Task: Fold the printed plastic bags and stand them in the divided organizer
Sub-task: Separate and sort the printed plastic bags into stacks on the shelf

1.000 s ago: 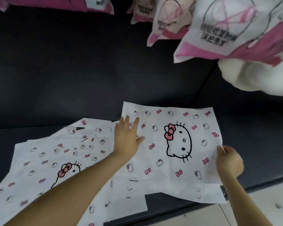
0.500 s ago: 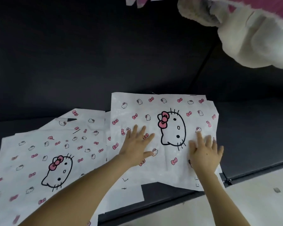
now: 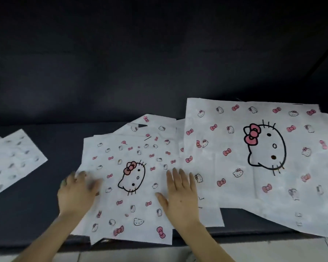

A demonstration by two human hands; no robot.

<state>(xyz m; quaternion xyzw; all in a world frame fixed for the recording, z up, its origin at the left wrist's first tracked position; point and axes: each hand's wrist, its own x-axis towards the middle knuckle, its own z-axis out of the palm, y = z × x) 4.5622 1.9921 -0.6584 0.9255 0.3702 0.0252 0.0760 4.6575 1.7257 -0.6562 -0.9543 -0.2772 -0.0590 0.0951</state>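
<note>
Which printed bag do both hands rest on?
The middle bag, with the smaller cat face, under left hand and right hand. The right bag has a bigger face; the left bag lies far off.

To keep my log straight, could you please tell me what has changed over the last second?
The right hand released its grip on the edge of the right bag; both hands pressed that bag flat, then moved left onto the middle bag. The right hand lies flat there; the left hand, blurred, is at its left edge. Both bags stayed flat and unfolded.
</note>
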